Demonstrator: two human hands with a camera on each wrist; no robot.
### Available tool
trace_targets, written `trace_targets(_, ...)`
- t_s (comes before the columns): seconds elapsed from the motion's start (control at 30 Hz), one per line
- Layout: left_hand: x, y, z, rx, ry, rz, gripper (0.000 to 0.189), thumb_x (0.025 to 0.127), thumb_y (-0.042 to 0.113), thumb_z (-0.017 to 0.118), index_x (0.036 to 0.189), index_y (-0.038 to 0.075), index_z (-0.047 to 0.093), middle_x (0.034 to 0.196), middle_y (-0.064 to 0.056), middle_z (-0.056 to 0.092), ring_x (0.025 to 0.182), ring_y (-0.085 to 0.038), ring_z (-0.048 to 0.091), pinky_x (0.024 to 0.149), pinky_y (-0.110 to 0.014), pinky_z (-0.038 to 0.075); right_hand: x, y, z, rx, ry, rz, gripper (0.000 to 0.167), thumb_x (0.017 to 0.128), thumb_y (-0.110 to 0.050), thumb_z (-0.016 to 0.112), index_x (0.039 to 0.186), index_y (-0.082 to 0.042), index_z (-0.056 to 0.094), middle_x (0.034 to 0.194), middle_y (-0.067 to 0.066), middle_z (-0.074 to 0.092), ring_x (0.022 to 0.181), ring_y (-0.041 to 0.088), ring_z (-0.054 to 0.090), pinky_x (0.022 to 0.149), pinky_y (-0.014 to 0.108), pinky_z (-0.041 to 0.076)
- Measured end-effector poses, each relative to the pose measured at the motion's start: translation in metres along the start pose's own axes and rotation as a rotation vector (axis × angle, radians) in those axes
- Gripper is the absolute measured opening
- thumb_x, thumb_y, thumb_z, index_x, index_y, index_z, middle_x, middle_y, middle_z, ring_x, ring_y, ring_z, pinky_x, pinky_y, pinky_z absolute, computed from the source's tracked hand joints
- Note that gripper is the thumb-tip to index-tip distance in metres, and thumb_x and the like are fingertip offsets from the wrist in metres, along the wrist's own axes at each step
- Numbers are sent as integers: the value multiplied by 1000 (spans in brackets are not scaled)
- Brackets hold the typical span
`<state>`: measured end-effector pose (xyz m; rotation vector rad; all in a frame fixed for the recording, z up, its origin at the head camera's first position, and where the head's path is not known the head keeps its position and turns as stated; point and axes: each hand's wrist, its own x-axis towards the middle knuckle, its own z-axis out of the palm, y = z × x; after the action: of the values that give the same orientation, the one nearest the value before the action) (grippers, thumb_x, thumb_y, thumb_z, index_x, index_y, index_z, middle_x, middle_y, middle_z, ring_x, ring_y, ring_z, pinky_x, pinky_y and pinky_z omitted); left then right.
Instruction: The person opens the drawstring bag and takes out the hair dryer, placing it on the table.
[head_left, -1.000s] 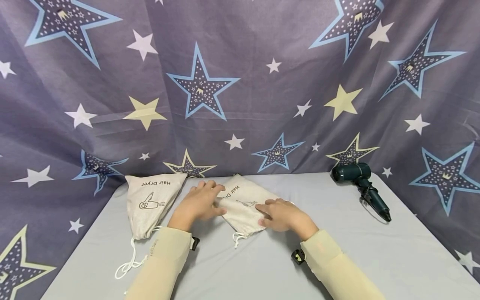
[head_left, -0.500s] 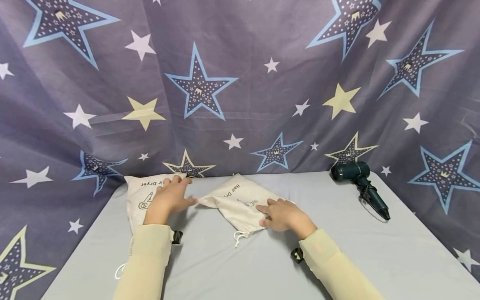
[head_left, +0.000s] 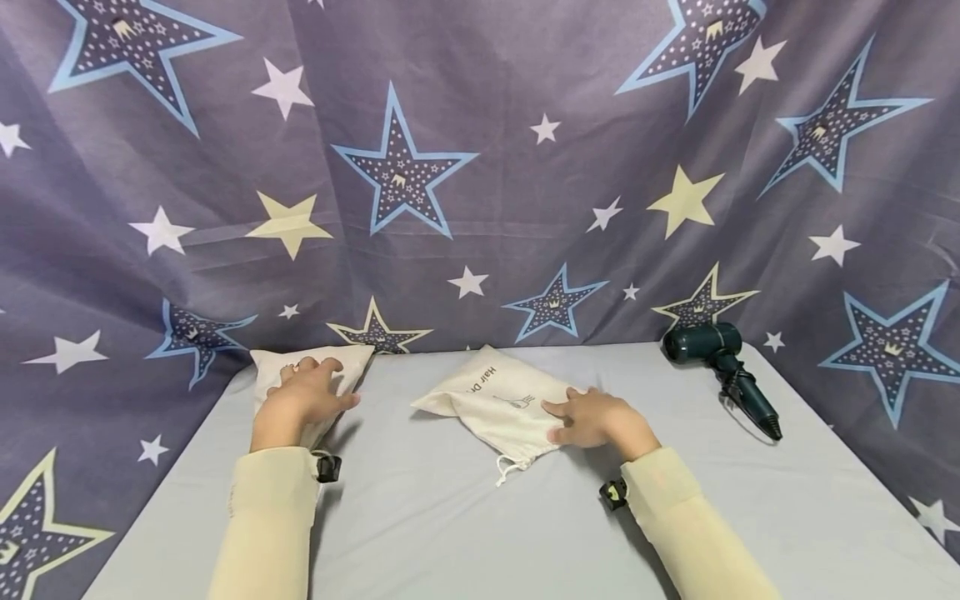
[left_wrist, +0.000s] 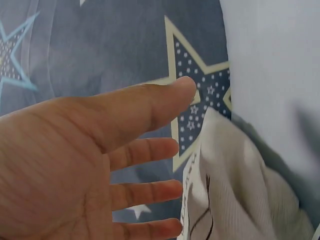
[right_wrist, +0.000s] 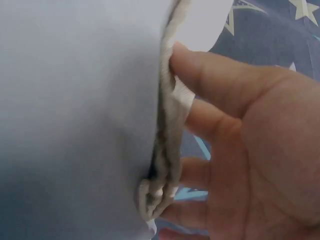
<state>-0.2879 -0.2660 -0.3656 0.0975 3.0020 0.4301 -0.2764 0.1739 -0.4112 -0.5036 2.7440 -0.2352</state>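
Note:
My left hand (head_left: 303,402) is over a cream drawstring bag (head_left: 267,368) at the back left, covering most of its print. In the left wrist view, the fingers are extended, thumb apart, with fingertips beside the bag's cloth (left_wrist: 235,185); contact is unclear. A second cream drawstring bag (head_left: 491,406), printed "Hair Dr…" with a dryer drawing, lies mid-table, its left side folded over. My right hand (head_left: 597,418) pinches its right edge. The right wrist view has the thumb on the near side of the bag's edge (right_wrist: 172,115) and fingers behind it.
A dark green hair dryer (head_left: 705,343) lies at the back right, handle pointing to the front right. A pale grey cloth covers the table (head_left: 450,533). Behind it hangs a star-patterned curtain (head_left: 495,208). The middle bag's white cord (head_left: 512,469) trails toward the front.
My left hand has left the middle bag and moved left over the other bag. The middle bag has shifted slightly right together with my right hand. The hair dryer stays put.

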Motion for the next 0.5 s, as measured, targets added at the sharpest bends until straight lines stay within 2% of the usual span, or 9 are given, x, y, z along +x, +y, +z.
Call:
trace_targets(0.27, -11, -21, -12, -29, -17, -31, 76, 90, 47, 71, 146, 3, 44, 139, -36, 36, 123, -62, 32, 91, -78, 37, -6, 20, -8, 28, -6, 57, 63, 96, -51, 64, 154, -30, 47, 161, 28, 29, 144, 64, 17, 108, 79, 22)
trace_targets(0.37, -13, -27, -14, -42, -31, -42, 73, 88, 42, 76, 141, 1, 47, 136, -36, 38, 118, -61, 34, 89, -75, 40, -10, 31, -9, 52, -8, 67, 63, 97, -48, 64, 154, -28, 47, 161, 30, 27, 144, 64, 16, 109, 79, 21)
trace_targets(0.5, -14, -34, -14, -41, -35, -25, 73, 81, 34, 82, 136, -1, 51, 128, -37, 42, 110, -57, 37, 89, -69, 41, -15, 44, -11, 71, -6, 69, 63, 97, -44, 65, 154, -25, 47, 160, 33, 26, 143, 65, 17, 109, 79, 20)
